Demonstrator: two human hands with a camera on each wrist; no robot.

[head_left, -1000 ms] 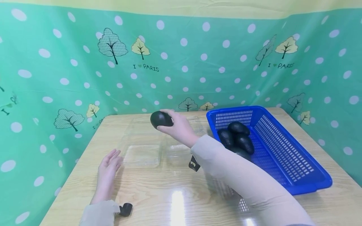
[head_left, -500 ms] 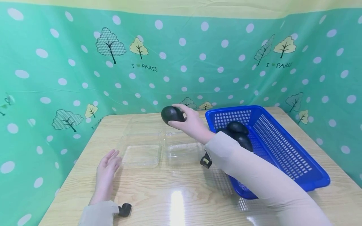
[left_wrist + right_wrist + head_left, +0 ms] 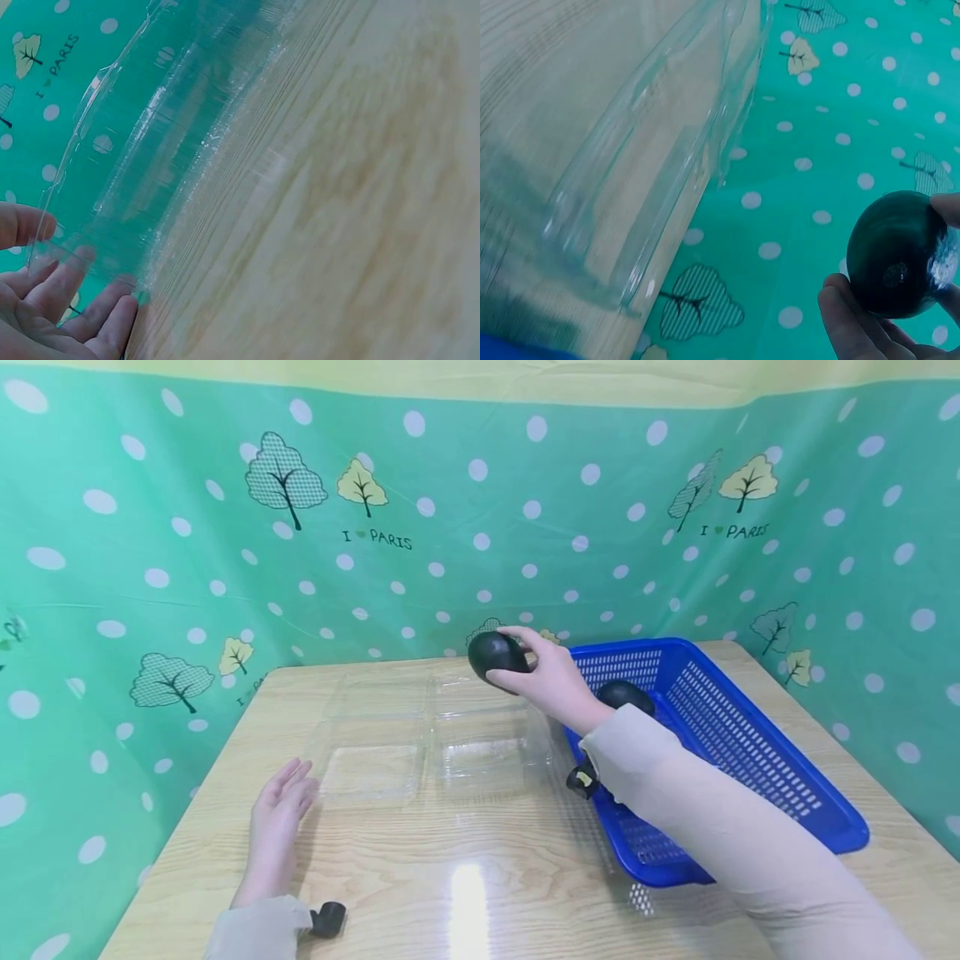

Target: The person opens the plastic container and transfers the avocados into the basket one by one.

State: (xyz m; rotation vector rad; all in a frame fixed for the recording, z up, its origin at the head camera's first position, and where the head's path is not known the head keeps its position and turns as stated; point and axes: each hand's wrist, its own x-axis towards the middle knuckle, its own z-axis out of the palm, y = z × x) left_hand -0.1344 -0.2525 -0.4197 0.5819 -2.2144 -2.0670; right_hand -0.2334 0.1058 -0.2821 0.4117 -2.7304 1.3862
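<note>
My right hand (image 3: 555, 681) holds a glossy black avocado (image 3: 495, 658), pinched between thumb and fingers, raised above the far right part of a clear plastic container (image 3: 429, 735). In the right wrist view the avocado (image 3: 889, 255) shows a small round scar on its end. My left hand (image 3: 276, 814) is by the container's near left corner, fingers loosely extended. The left wrist view has those fingertips (image 3: 82, 259) right at the container's edge, holding nothing. Several divided sections of the container are visible, with no fruit in them.
A blue perforated basket (image 3: 750, 727) stands on the right of the wooden table (image 3: 420, 877). Another black avocado (image 3: 626, 695) shows inside it; my right sleeve (image 3: 720, 827) covers part of the basket. A green dotted curtain (image 3: 480, 527) surrounds the back and sides.
My right hand has moved rightward and slightly up with the avocado, from over the container's middle toward the basket side. The left hand has stayed nearly in place.
</note>
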